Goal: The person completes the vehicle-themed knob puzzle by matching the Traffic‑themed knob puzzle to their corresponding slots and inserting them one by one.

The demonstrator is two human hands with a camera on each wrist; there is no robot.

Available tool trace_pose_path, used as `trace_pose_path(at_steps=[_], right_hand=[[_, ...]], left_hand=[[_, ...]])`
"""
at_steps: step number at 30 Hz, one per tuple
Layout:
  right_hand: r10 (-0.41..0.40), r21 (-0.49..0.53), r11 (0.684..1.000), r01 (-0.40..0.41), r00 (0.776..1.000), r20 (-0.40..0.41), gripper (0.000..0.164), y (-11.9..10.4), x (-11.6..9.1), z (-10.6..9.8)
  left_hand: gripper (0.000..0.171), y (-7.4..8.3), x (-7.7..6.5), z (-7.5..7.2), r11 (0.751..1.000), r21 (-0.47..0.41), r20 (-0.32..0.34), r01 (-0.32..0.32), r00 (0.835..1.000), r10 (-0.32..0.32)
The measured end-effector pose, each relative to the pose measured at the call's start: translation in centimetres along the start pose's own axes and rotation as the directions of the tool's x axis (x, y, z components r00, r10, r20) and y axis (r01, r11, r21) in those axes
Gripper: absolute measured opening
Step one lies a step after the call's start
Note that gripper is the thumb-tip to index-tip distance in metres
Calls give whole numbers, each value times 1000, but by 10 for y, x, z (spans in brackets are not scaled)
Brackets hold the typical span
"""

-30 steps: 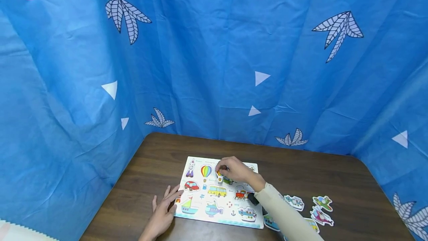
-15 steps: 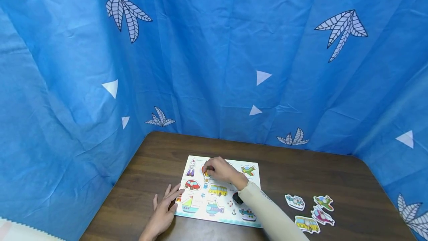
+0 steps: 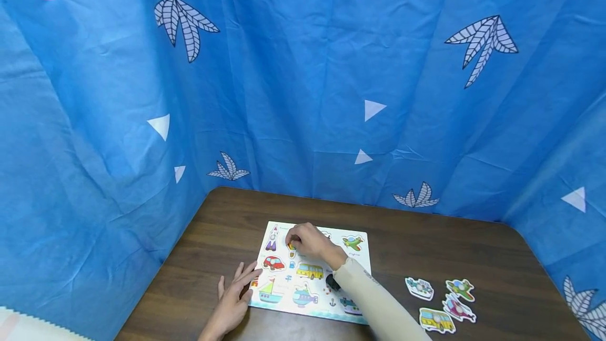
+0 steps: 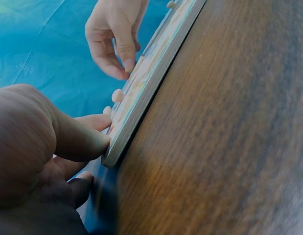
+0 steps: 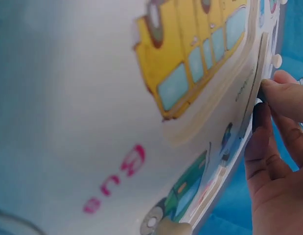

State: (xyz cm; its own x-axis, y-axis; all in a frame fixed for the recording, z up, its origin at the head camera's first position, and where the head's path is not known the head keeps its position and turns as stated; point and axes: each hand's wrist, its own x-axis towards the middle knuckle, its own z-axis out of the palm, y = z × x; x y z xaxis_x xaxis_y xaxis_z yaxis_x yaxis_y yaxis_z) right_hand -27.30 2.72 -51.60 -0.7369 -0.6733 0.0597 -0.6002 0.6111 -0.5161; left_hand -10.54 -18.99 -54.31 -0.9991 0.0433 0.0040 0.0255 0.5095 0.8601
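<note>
A white puzzle board (image 3: 331, 316) printed with vehicles lies on the table. My left hand (image 3: 232, 299) rests on its left edge, fingers spread over the surface; in the left wrist view the thumb (image 4: 87, 139) presses the board's side. Over the top row, my right hand (image 3: 307, 241) pinches a hot-air balloon puzzle piece (image 3: 291, 250), partly hidden by the fingers. The piece sits right at the board's balloon picture. A rocket piece (image 3: 272, 238) and a red car piece (image 3: 273, 263), both with knobs, lie beside it on the board.
Loose puzzle pieces lie on the table at right: a boat (image 3: 419, 288), a green plane (image 3: 460, 288), a pink helicopter (image 3: 458, 308) and a yellow bus (image 3: 436, 320). A blue curtain (image 3: 284, 93) stands behind the table. The right sleeve (image 3: 374, 299) covers the board's lower right corner.
My right hand has moved left across the board with the balloon piece, down onto the balloon picture, then stayed there. My left hand has kept its place on the edge.
</note>
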Motion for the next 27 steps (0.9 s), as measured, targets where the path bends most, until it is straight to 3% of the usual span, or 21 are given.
trace_pose_path(at_steps=[10,20,27], right_hand=[[-42,-131,991,41,999,-4,23,-1,-5,6],[-5,-78,997,5,1000,-1,39,-4,-17,-2],[-71,-32,997,69,996,-54,37,-4,-33,-22]], left_hand=[[49,-1,0,1,1000,6,-8,-14,1000,14],[49,0,0,-1,999,16,-17,-28,999,28],[49,0,0,0,1000,14,-13,-17,1000,17]])
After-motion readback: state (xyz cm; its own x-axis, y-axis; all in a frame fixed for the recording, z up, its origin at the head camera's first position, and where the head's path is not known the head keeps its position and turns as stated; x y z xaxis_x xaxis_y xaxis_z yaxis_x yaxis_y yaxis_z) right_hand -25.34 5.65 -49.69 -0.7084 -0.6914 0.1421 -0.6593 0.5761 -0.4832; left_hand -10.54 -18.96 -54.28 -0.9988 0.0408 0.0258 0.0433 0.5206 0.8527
